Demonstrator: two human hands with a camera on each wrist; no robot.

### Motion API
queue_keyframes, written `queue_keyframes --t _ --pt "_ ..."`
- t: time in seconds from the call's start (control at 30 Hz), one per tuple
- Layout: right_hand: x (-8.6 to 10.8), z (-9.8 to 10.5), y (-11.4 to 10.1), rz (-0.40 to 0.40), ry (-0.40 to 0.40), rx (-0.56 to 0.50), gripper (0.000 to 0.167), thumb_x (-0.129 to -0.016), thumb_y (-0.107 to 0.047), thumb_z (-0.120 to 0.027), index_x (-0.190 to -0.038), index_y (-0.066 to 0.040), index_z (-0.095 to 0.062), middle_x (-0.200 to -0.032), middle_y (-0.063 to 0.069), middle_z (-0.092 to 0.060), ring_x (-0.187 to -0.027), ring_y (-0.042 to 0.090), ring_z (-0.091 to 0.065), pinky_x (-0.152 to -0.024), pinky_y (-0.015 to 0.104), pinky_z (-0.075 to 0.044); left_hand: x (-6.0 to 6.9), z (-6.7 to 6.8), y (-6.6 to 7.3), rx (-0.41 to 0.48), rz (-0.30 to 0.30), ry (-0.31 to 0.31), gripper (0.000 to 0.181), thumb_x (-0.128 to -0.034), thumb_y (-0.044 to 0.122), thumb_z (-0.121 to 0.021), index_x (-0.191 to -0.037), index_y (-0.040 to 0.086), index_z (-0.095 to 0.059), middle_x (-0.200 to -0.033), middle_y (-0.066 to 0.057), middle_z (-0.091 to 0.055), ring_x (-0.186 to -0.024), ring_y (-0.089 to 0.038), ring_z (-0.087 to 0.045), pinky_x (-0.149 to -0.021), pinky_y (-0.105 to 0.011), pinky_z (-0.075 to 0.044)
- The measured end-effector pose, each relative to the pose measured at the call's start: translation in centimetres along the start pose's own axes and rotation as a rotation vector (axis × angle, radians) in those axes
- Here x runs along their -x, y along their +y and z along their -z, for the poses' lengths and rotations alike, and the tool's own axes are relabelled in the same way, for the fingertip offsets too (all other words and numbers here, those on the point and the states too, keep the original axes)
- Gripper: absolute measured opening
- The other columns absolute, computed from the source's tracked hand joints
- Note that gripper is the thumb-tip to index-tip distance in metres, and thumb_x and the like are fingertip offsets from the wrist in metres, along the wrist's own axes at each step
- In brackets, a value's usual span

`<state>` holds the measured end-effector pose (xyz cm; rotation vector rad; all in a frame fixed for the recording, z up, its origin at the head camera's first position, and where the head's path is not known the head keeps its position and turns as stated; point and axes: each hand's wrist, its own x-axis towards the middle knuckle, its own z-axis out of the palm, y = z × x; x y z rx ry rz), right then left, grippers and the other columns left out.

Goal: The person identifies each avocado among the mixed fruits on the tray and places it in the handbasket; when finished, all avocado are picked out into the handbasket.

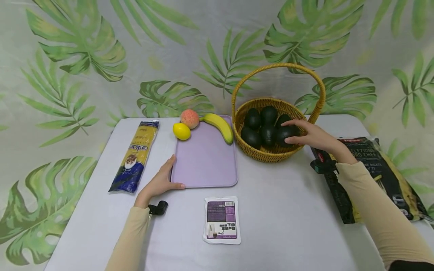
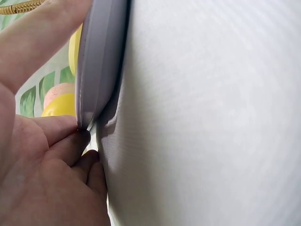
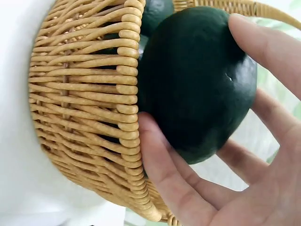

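Note:
In the head view, my right hand (image 1: 315, 136) grips a dark green avocado (image 1: 286, 134) at the right side of the wicker basket (image 1: 268, 156). The right wrist view shows thumb and fingers spread around this avocado (image 3: 193, 80), beside the basket rim (image 3: 129, 94). Several more avocados (image 1: 268, 114) lie in the basket. My left hand (image 1: 160, 181) holds the near left corner of the lilac tray (image 1: 205, 162), thumb at its front edge. In the left wrist view, curled fingers (image 2: 70, 146) touch the tray's rim (image 2: 96, 70); some fingertips are hidden.
At the tray's far end are a lemon (image 1: 181, 131), a peach (image 1: 190, 119) and a banana (image 1: 218, 126). Left of it lies a pasta pack (image 1: 135, 156). A white and purple sachet (image 1: 222, 220) lies in front; black food bags (image 1: 376, 177) lie under the right forearm.

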<state>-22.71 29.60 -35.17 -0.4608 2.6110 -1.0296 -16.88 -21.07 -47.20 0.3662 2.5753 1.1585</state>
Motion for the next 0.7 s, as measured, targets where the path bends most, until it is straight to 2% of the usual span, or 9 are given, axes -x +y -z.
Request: queue_keyframes --t 0.17,0.33,0.47,0.57,0.7 --pt "-0.7 -0.1 -0.1 0.061 -0.023 0.062 0.055 -0.091 -0.030 -0.067 -0.139 -0.012 -0.048 -0.146 0.019 -0.033 -0.132 0.040 -0.030 -0.099 0.063 -0.030 0.0 0.0 0.0 0.000 0.006 -0.002 0.119 -0.0719 0.035 -0.084 -0.152 -0.001 -0.003 -0.158 -0.019 0.000 -0.143 -0.036 -0.001 -0.114 -0.053 -0.007" --pt "-1.0 -0.2 -0.2 0.086 -0.069 0.136 0.052 -0.090 -0.026 -0.068 -0.136 -0.008 -0.051 -0.143 0.022 -0.038 -0.129 0.042 -0.034 -0.099 0.063 -0.032 -0.1 -0.1 0.1 0.000 0.009 -0.006 0.119 -0.0722 0.036 -0.084 -0.152 0.000 -0.003 -0.158 -0.018 0.000 -0.144 -0.036 0.000 -0.114 -0.052 -0.006" --pt "-1.2 -0.3 -0.5 0.074 -0.101 0.250 0.047 -0.093 -0.024 -0.064 -0.134 -0.006 -0.054 -0.140 0.026 -0.043 -0.123 0.044 -0.042 -0.094 0.061 -0.038 -0.1 0.0 0.2 -0.006 0.007 -0.007 0.119 -0.0728 0.036 -0.083 -0.152 -0.001 -0.003 -0.158 -0.019 0.000 -0.143 -0.037 0.000 -0.114 -0.053 -0.006" --pt "-1.3 -0.4 -0.7 0.051 -0.084 0.326 0.044 -0.093 -0.023 -0.063 -0.133 -0.006 -0.055 -0.134 0.027 -0.049 -0.114 0.045 -0.050 -0.089 0.059 -0.042 -0.3 -0.1 0.3 -0.009 0.007 -0.009 0.118 -0.0729 0.036 -0.083 -0.152 0.000 -0.003 -0.158 -0.019 0.000 -0.144 -0.036 0.000 -0.114 -0.052 -0.006" --pt "-0.8 -0.4 -0.9 0.030 -0.023 0.294 0.041 -0.095 -0.020 -0.059 -0.131 -0.001 -0.055 -0.131 0.028 -0.051 -0.113 0.045 -0.051 -0.089 0.059 -0.043 -0.3 0.0 0.4 -0.009 0.004 -0.009 0.118 -0.0732 0.036 -0.083 -0.152 -0.001 -0.003 -0.158 -0.019 0.000 -0.143 -0.036 0.000 -0.114 -0.052 -0.006"
